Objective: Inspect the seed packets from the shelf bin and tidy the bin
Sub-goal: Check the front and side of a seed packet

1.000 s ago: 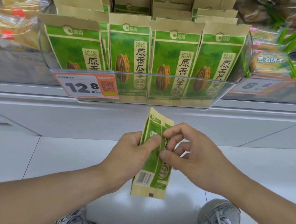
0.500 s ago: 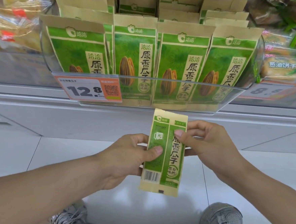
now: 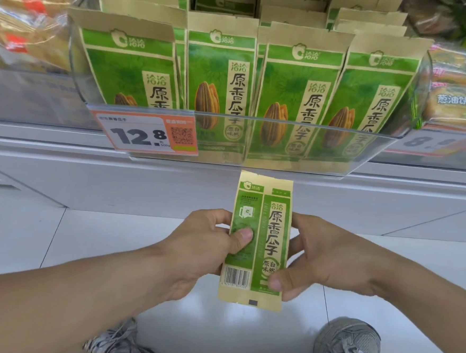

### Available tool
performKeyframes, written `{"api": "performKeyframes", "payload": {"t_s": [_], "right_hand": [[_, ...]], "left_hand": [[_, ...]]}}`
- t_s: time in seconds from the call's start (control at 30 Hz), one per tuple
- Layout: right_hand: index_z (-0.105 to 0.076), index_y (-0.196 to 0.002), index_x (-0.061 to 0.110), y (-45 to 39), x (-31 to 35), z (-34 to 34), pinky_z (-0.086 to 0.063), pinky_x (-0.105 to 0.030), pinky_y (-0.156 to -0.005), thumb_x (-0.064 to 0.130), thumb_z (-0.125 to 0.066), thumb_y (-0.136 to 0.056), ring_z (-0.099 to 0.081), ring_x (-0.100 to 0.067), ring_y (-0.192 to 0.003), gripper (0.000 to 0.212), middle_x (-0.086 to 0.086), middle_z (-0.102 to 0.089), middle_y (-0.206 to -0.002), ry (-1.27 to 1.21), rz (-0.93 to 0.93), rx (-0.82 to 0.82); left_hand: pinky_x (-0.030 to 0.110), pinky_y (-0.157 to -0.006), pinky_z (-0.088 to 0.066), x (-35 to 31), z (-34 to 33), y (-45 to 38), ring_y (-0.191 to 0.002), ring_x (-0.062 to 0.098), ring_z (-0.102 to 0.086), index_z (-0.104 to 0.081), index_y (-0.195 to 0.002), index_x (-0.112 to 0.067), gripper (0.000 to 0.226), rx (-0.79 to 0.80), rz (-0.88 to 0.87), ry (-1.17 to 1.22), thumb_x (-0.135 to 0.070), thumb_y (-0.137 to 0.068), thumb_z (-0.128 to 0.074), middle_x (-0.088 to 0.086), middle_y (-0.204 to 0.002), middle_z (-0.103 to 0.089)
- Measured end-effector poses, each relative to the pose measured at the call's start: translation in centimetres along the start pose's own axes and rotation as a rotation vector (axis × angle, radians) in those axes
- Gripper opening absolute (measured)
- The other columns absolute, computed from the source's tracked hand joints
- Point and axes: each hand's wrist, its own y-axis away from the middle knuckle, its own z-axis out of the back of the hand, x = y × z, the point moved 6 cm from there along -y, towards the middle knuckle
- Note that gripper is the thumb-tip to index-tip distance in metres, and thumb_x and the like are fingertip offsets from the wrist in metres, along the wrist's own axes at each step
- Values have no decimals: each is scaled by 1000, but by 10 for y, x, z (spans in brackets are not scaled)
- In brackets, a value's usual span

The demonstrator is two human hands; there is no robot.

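So the seed packet [image 3: 257, 241] you're holding has swung round from nearly edge-on a second ago to showing its narrow side panel with the barcode, upright just below the clear bin [image 3: 414, 87]. Your left hand [image 3: 202, 250] pinches its left edge, thumb on the print, and your right hand [image 3: 322, 259] has slid down to pinch the lower right corner. Looks like you're mid-inspection. The other packets [image 3: 219, 76] stand in rows in the bin, behind the price tag [image 3: 144, 133].
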Motion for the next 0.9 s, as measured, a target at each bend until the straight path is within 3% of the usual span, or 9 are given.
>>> {"api": "performKeyframes", "payload": {"t_s": [0.13,0.37,0.47,0.53,0.63,0.7,0.8,0.9], "right_hand": [[-61,-127,23,7,3,2,-63,-40,-76,-16,-79,-77,-75,-40,-88,66,-25,-72,-108,36,-44,71],[-60,-127,20,13,7,8,-62,-38,-74,-19,-78,-75,-77,-25,-76,67,-22,-74,-103,49,0,7],[-59,-128,21,15,6,8,-63,-40,-76,-17,-79,-76,-77,-30,-79,68,-19,-75,-103,47,9,-29],[-59,-128,25,16,4,7,-62,-39,-77,-15,-80,-76,-77,-36,-82,69,-17,-75,-103,47,7,-43],[-57,-128,32,20,2,6,-61,-50,-88,-8,-82,-77,-77,-38,-83,69,-12,-76,-103,88,11,-56],[-59,-125,39,24,7,2,-59,-56,-89,-6,-83,-76,-77,-38,-82,71,-12,-75,-104,76,39,-83],[-59,-125,47,32,17,-15,-62,-51,-83,-1,-87,-75,-76,-35,-79,74,-15,-71,-108,-9,126,-89],[-50,-134,57,38,20,-35,-60,-51,-90,20,-92,-74,-76,-25,-90,82,-3,-69,-111,41,162,-65]], "left_hand": [[38,-70,-62,0,-6,3,-88,26,-75,-67,-111,-5,14,63,49,-11,-10,-99,-61,14,-102,-77],[38,-68,-63,-13,-7,5,-90,26,-75,-63,-113,-4,19,14,2,-96,-17,-98,-64,16,-107,-75],[36,-67,-63,-21,-5,11,-80,19,-74,-61,-115,-5,19,-16,-4,-130,-15,-98,-64,12,-104,-75],[37,-73,-62,-25,-2,15,-80,16,-73,-60,-116,-9,19,-52,-12,-167,-15,-98,-62,7,-98,-75],[40,-86,-59,-29,7,22,-96,17,-70,-53,-126,-20,33,-101,-49,-291,-24,-95,-65,2,-101,-73],[39,-87,-59,-30,3,28,-98,10,-70,-54,-125,-28,39,-29,-89,-330,-31,-90,-71,-6,-99,-74],[36,-93,-58,-31,-11,39,-97,1,-70,-57,-120,-38,57,121,-110,-384,-55,-69,-75,-13,-106,-72],[36,-98,-54,-31,-18,45,-99,6,-69,-65,-107,-30,55,224,-145,-498,-68,-67,-70,-8,-104,-66]]}}
